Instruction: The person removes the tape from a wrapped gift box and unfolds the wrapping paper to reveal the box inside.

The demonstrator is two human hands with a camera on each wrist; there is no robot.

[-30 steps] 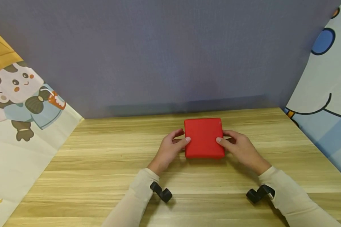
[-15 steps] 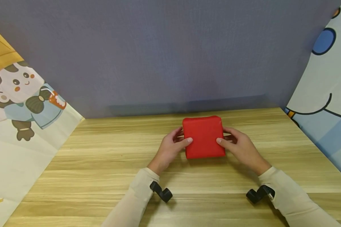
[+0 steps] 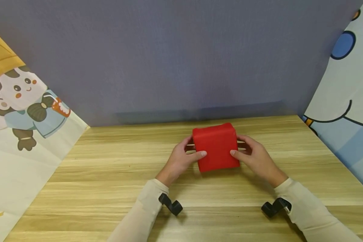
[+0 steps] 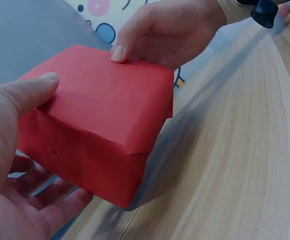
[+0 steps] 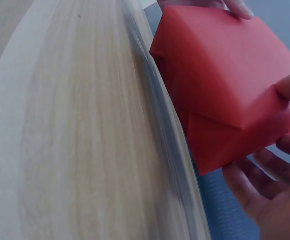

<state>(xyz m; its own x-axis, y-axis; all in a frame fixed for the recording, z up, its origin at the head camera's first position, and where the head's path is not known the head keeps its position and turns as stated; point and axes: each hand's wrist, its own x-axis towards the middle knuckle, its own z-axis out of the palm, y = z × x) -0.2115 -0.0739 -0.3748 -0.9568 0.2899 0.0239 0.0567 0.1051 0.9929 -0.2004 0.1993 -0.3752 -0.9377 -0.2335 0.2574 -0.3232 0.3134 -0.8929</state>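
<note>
A box wrapped in plain red paper (image 3: 216,149) is held between both hands in the head view, tilted so that its far side shows. My left hand (image 3: 180,159) grips its left side, thumb on the face toward me and fingers behind. The right hand (image 3: 257,158) grips the opposite side the same way. Seen from the left wrist, the red box (image 4: 105,95) has a folded paper edge, and the left fingers spread along its underside. In the right wrist view the right hand's fingertips (image 5: 237,172) touch the lower edge, beneath a triangular paper fold.
The box is close over a wooden table (image 3: 109,188). A grey-blue panel (image 3: 157,60) rises behind the table. Cartoon-printed sheets stand at the left (image 3: 27,101) and right (image 3: 345,97). Black wrist mounts (image 3: 170,204) sit on both light sleeves.
The box has tipped between the hands, so its far edge is raised and a strip of its far side now shows. It has also turned slightly, its left side coming nearer.
</note>
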